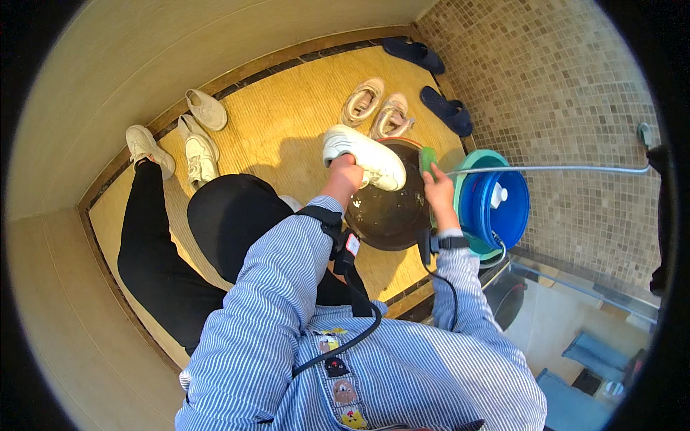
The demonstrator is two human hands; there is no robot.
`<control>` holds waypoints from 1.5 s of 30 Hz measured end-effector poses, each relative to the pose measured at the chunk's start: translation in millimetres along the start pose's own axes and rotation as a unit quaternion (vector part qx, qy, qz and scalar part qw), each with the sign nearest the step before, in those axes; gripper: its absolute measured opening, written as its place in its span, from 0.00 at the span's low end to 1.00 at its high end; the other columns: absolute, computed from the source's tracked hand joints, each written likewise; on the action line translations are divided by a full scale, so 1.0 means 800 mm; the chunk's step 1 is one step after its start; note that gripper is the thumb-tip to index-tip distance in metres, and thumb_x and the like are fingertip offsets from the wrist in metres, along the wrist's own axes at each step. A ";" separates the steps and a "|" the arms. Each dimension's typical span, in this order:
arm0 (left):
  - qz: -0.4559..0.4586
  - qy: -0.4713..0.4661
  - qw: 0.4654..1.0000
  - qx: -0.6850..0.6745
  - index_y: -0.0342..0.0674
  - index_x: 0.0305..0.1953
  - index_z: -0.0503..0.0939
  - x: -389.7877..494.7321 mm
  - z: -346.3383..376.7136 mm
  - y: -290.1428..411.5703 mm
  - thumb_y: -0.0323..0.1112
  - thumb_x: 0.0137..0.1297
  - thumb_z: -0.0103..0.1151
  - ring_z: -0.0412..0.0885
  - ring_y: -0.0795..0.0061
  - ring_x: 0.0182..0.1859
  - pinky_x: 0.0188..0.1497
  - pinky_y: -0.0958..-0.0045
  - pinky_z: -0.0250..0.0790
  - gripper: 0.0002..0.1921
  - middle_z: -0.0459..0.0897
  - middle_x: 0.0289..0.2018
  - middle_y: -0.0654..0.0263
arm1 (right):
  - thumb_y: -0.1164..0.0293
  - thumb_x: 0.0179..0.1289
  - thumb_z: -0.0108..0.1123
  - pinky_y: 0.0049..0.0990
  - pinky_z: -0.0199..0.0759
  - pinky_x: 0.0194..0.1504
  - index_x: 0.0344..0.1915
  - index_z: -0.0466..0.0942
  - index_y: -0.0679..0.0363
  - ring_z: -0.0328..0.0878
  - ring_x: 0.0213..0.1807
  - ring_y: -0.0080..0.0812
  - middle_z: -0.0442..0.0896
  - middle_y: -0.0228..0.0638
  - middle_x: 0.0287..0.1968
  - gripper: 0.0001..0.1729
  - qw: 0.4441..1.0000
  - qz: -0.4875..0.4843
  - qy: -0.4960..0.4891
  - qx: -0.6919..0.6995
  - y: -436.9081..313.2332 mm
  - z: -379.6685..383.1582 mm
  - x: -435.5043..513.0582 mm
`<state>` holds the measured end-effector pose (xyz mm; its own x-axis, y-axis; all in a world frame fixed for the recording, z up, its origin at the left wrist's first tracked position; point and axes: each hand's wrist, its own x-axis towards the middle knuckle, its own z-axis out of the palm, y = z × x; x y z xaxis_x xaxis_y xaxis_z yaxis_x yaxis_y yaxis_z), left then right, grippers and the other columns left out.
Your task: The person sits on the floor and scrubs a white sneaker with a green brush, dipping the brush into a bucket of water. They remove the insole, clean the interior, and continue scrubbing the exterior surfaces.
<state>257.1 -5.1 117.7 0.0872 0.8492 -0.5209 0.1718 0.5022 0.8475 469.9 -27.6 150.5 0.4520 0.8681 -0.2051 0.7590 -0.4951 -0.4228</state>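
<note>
My left hand (345,176) is inside the opening of a white sneaker (372,156), gripping it over the left part of a round basin of water (391,215). At the basin's right edge, my right hand (439,191) holds a green scrubbing brush (427,159), its bristles towards the shoe but apart from it. A pair of pale wet shoes, one (362,102) beside the other (392,116), stands just beyond the basin. My fingers inside the sneaker are hidden.
Right of the basin, a blue bucket (509,210) with a white bottle (498,195) sits in a green tub (482,159). A metal shower hose (550,168) crosses above. Dark slippers (412,54) lie by the mosaic wall. More white shoes (200,156) stand at the left.
</note>
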 end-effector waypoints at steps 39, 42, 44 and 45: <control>-0.106 -0.022 0.909 -0.402 0.42 0.56 0.62 0.015 0.001 0.014 0.67 0.57 0.42 0.74 0.65 0.49 0.52 0.63 0.65 0.36 0.75 0.48 0.59 | 0.64 0.54 0.58 0.36 0.70 0.45 0.52 0.73 0.54 0.76 0.41 0.49 0.78 0.53 0.39 0.23 0.983 -0.171 0.018 0.071 -0.034 0.051 -0.045; -0.096 -0.043 0.901 -0.420 0.41 0.59 0.56 0.009 0.001 0.023 0.68 0.56 0.41 0.73 0.63 0.52 0.54 0.62 0.63 0.40 0.73 0.51 0.55 | 0.65 0.55 0.57 0.32 0.69 0.47 0.53 0.71 0.57 0.76 0.45 0.44 0.76 0.52 0.45 0.24 1.000 -0.010 0.000 -0.004 -0.007 0.025 -0.039; -0.148 -0.044 0.894 -0.420 0.41 0.59 0.57 0.006 -0.002 0.028 0.69 0.56 0.40 0.72 0.64 0.52 0.55 0.63 0.62 0.39 0.73 0.50 0.55 | 0.66 0.56 0.56 0.31 0.69 0.47 0.54 0.70 0.59 0.76 0.47 0.40 0.75 0.51 0.47 0.24 0.977 -0.155 0.025 0.143 -0.017 0.023 -0.055; -0.169 -0.052 0.891 -0.417 0.41 0.58 0.58 0.006 -0.004 0.031 0.69 0.56 0.39 0.72 0.64 0.52 0.55 0.63 0.61 0.39 0.74 0.50 0.56 | 0.67 0.56 0.56 0.31 0.69 0.47 0.54 0.70 0.60 0.76 0.47 0.39 0.75 0.51 0.49 0.24 0.954 -0.206 0.042 0.213 -0.031 0.028 -0.066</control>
<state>258.8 12.0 136.5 0.2663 0.6286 -0.7307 -0.5811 0.7095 0.3986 416.9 -60.3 151.6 0.2064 0.9711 0.1198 0.6296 -0.0381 -0.7760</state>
